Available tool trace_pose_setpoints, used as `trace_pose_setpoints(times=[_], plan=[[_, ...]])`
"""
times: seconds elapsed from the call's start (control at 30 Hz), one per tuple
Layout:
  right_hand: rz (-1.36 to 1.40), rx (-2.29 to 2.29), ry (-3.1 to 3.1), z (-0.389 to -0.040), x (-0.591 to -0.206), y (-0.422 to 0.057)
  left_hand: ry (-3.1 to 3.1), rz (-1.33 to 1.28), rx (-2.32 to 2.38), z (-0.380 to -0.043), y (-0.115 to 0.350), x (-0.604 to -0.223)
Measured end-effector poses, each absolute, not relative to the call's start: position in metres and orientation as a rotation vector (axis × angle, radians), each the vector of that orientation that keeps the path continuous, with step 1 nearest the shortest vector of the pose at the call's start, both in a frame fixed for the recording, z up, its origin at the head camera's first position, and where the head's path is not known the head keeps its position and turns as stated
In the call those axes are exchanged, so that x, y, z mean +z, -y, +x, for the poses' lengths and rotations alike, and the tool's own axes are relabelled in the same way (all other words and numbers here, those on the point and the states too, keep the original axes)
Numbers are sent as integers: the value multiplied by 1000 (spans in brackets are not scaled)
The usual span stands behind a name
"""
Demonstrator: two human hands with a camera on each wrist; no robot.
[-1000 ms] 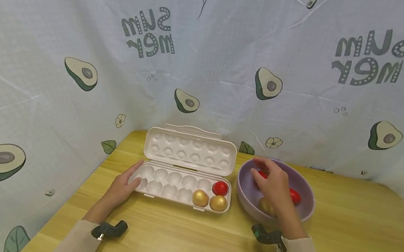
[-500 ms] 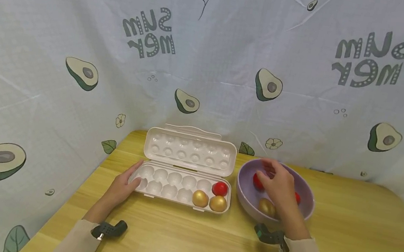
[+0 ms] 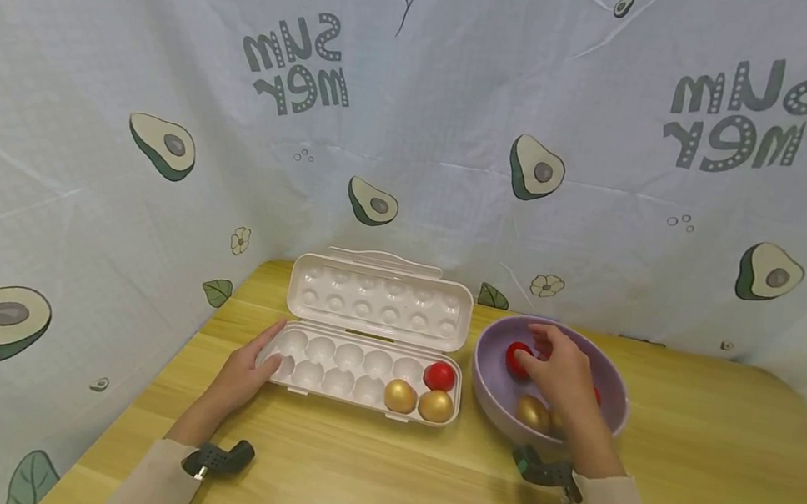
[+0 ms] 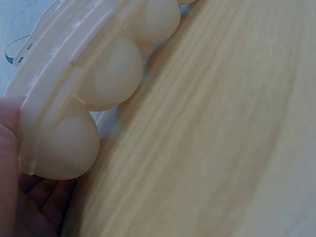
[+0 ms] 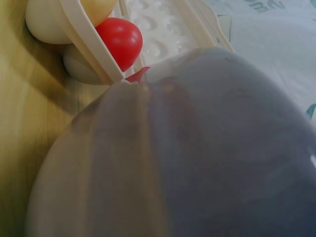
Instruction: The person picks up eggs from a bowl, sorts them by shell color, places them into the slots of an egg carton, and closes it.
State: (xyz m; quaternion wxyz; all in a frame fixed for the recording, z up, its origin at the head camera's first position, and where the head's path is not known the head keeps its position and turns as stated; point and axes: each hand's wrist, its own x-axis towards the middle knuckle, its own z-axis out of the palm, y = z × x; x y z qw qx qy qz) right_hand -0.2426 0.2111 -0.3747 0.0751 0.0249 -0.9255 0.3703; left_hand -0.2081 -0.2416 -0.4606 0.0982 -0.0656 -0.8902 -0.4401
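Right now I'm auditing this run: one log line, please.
left hand: grips carton | right hand: in bowl, grip unclear | carton: open, red egg and two gold eggs inside

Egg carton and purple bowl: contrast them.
The egg carton is pale and oblong; the bowl is purple and round. The egg carton has separate cups and an open lid; the bowl is one hollow. The left hand grips the egg carton's end; the right hand is in the bowl. Both hold red eggs and gold eggs on the table.
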Motion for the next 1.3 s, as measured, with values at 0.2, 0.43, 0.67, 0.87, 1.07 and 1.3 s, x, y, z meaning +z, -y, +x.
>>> trace_pose_setpoints(times=[0.2, 0.43, 0.67, 0.87, 1.07, 1.3], plan=[[30, 1132, 2838, -243, -376, -211, 2625, -204, -1315, -208, 241, -460], [26, 1116, 2864, -245, -377, -211, 2625, -198, -1289, -210, 242, -460], [23, 1117, 2881, -246, -379, -211, 2627, -191, -1294, -209, 242, -461], [26, 1139, 2915, -246, -380, -210, 2625, -193, -1298, -208, 242, -461], [91, 1097, 2951, -245, -381, -210, 2624, -193, -1301, -208, 242, -461], [73, 1091, 3002, -245, -384, -210, 2633, -181, -1309, -208, 241, -460]])
